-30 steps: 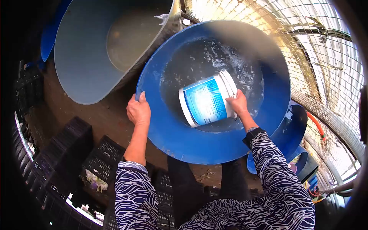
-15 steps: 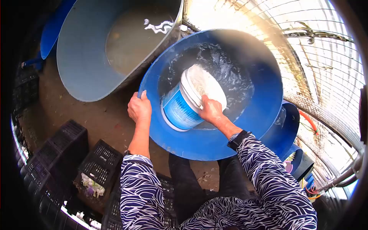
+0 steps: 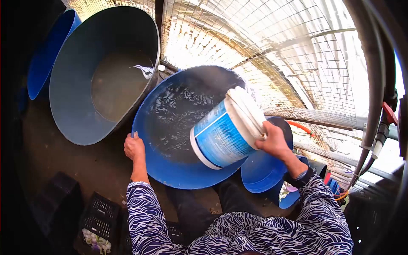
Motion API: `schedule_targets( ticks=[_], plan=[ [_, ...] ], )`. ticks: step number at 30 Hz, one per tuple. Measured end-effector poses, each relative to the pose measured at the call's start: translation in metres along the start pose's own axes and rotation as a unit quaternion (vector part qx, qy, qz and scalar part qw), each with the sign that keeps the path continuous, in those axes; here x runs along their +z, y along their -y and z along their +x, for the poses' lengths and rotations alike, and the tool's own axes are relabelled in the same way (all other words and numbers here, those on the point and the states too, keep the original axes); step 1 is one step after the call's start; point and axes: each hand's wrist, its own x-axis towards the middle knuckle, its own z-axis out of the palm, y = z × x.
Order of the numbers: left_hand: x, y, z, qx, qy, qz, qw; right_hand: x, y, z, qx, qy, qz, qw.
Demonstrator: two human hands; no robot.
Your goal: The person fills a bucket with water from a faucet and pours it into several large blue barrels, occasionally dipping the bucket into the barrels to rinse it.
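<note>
A white bucket with a blue label (image 3: 223, 135) is tilted on its side above the right part of a large blue tub (image 3: 178, 178). My right hand (image 3: 274, 139) is closed on the bucket's rim, and the bucket's mouth faces up and right, so its inside is hidden. Rippled water (image 3: 174, 110) fills the tub's lower part. My left hand (image 3: 134, 146) grips the tub's left rim, the thumb on top.
Left of the tub stands a big grey tub (image 3: 68, 106) with murky water, beside another blue tub (image 3: 36, 72). A smaller blue container (image 3: 265, 168) sits on the right. Wire mesh (image 3: 297, 55) rises behind; black crates (image 3: 102, 212) lie lower left.
The bucket has risen out of the water and moved right in my right hand, toward the tub's right rim. My left hand stays on the rim. The view has shifted.
</note>
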Motion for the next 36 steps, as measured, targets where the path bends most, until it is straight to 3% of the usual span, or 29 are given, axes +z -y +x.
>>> schedule_targets(
  ticks=[1, 3, 4, 5, 9, 10, 12, 14, 18, 24, 27, 28, 30, 31, 32, 34, 35, 36],
  plan=[
    [0.000, 0.001, 0.001, 0.001, 0.003, 0.004, 1.000, -0.022, -0.014, 0.001, -0.020, -0.025, -0.015, 0.999],
    [0.001, 0.000, -0.002, -0.002, -0.005, 0.007, 1.000, -0.051, -0.065, 0.009, 0.043, -0.044, 0.093, 0.994],
    [-0.001, 0.000, 0.000, -0.001, -0.003, 0.007, 1.000, -0.065, -0.095, 0.019, 0.091, -0.008, 0.084, 0.992],
    [-0.002, 0.001, 0.001, -0.001, -0.001, 0.009, 1.000, -0.062, -0.138, 0.023, 0.076, -0.032, 0.092, 0.992],
    [0.004, 0.005, 0.000, 0.009, -0.006, 0.029, 1.000, -0.070, -0.151, 0.024, 0.120, -0.057, 0.198, 0.971],
    [0.004, 0.004, 0.002, 0.006, -0.007, 0.034, 0.999, -0.074, -0.168, 0.022, 0.103, -0.082, 0.120, 0.984],
    [0.002, -0.001, 0.001, -0.003, -0.009, 0.035, 0.999, -0.084, -0.188, 0.005, 0.137, -0.108, 0.201, 0.964],
    [0.004, -0.004, -0.002, -0.012, -0.010, 0.039, 0.999, -0.078, -0.203, -0.007, 0.160, -0.087, 0.380, 0.907],
    [0.007, 0.001, 0.000, -0.015, -0.024, 0.055, 0.998, -0.072, -0.200, -0.014, 0.159, -0.051, 0.396, 0.903],
    [0.004, -0.001, 0.003, -0.031, 0.006, 0.054, 0.998, -0.077, -0.203, -0.003, 0.132, -0.073, 0.356, 0.922],
    [0.021, 0.004, -0.013, 0.089, -0.162, 0.046, 0.982, -0.071, -0.230, -0.004, 0.126, -0.037, 0.400, 0.907],
    [0.023, 0.000, -0.025, 0.125, -0.208, 0.120, 0.962, -0.067, -0.227, -0.002, 0.113, -0.041, 0.416, 0.901],
    [0.048, -0.022, -0.066, 0.201, -0.259, 0.031, 0.944, -0.066, -0.229, 0.001, 0.111, -0.041, 0.411, 0.904],
    [0.064, -0.042, -0.100, 0.285, -0.207, -0.068, 0.934, -0.065, -0.238, 0.003, 0.110, -0.033, 0.416, 0.902],
    [0.086, -0.064, -0.136, 0.310, -0.054, -0.208, 0.926, -0.063, -0.248, 0.005, 0.107, -0.027, 0.420, 0.901],
    [0.146, -0.102, -0.203, 0.213, 0.245, -0.328, 0.887, -0.058, -0.262, 0.010, 0.099, -0.017, 0.430, 0.897],
    [0.159, -0.123, -0.229, 0.080, 0.348, -0.428, 0.831, -0.058, -0.267, 0.014, 0.093, -0.013, 0.437, 0.894],
    [0.167, -0.139, -0.252, -0.055, 0.434, -0.511, 0.740, -0.056, -0.270, 0.016, 0.086, -0.007, 0.445, 0.891]
  ],
)
